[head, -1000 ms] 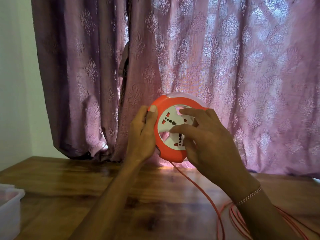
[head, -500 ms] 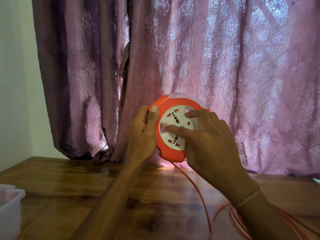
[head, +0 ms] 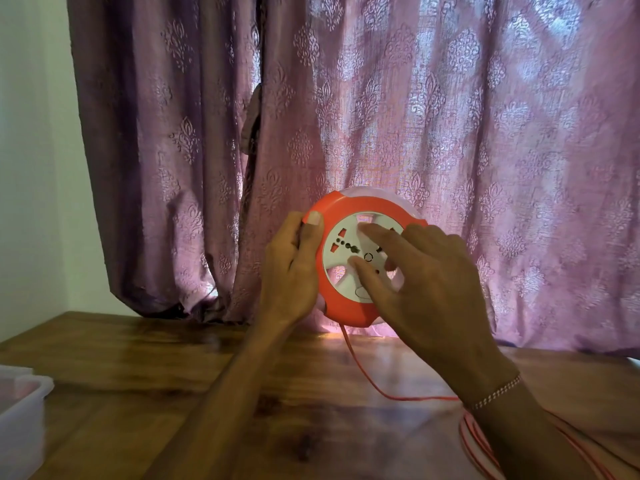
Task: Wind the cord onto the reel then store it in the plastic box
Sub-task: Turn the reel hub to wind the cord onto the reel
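1. Your right hand [head: 429, 282] sits just right of centre in the frame, fingers spread and nearly straight, with two fingertips [head: 356, 263] pressing on the white socket face of the cord reel [head: 346, 306]. It presses, it does not clasp.
2. Your left hand [head: 294, 268] grips the orange rim on the reel's left edge, thumb over the front and fingers curled behind, holding the reel upright above the wooden table [head: 156, 393].
3. The red cord [head: 363, 372] leaves the bottom of the reel, runs down and right across the table, and ends in loose loops at the lower right corner, partly hidden by your right forearm. Much of it looks unwound.
4. The reel looks like hard, smooth plastic, probably light but slick. Hold it by the rim, as your left hand does, and turn the white centre with fingertips set in its recesses.
5. The cord looks thin and limp, so it may tangle. Feed it without slack.
6. The plastic box [head: 20, 420] stands at the lower left edge, well apart from the reel.
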A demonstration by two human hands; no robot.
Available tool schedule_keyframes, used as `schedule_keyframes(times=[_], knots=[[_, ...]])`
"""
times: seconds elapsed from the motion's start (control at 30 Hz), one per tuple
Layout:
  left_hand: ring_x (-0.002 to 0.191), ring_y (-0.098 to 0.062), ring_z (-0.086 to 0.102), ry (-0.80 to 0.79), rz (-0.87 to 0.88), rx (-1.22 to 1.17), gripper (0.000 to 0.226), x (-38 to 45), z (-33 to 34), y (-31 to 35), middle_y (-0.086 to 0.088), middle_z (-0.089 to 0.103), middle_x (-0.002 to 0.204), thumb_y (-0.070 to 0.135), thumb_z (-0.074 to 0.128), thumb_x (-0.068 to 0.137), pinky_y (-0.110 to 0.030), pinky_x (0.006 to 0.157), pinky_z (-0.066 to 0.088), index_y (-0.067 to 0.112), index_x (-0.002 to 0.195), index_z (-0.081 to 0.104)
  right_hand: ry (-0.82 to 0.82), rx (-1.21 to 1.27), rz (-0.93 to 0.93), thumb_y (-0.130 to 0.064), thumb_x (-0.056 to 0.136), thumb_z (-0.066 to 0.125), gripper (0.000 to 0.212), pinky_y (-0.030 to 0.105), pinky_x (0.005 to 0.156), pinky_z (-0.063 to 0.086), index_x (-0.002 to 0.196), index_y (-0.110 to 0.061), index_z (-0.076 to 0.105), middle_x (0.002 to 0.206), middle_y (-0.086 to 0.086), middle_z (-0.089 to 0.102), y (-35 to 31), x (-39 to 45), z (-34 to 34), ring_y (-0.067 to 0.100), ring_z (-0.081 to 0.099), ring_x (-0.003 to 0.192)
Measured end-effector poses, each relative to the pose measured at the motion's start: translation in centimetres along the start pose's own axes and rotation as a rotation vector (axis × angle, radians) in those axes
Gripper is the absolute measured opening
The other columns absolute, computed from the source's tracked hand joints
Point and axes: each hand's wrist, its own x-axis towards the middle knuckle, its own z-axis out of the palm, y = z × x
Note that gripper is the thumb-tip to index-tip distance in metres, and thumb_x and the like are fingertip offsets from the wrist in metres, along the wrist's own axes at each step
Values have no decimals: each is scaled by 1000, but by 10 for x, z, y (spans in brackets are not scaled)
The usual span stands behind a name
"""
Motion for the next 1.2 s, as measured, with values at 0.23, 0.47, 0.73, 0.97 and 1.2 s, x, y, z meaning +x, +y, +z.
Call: schedule_keyframes(times=[0.23,0.47,0.73,0.97,1.2], knots=[[83,-42,66,5,2,-8,44,0,0,1,-21,68,87,47,44,101,-59,70,56,6,92,57,-206,10,-220,-27,83,34,49,40,88,45,108,-38,74,139,5,54,6,2,-6,28,49,110],[82,-39,69,5,18,29,43,1,0,-3,-20,69,87,49,44,102,-59,70,57,10,91,56,-262,-122,-149,-31,80,29,56,39,80,40,112,-47,71,137,3,55,4,1,-6,31,51,111],[81,-43,67,19,24,26,45,2,0,-5,-23,68,86,53,45,100,-60,70,57,11,90,56,-203,-134,-50,-33,81,45,54,39,73,45,131,-49,58,115,10,57,-1,-2,-3,30,57,105],[84,-47,64,18,18,10,51,3,0,-6,-27,66,89,56,45,99,-61,72,56,7,92,56,-80,-134,118,-64,84,59,58,33,64,50,132,-33,63,85,3,70,-7,-3,2,28,65,74],[85,-48,64,8,16,-12,58,3,0,-6,-27,67,91,61,44,96,-61,73,56,4,94,56,-56,26,-19,-35,91,62,36,43,80,50,121,-17,66,103,6,64,-1,-1,4,28,57,96]])
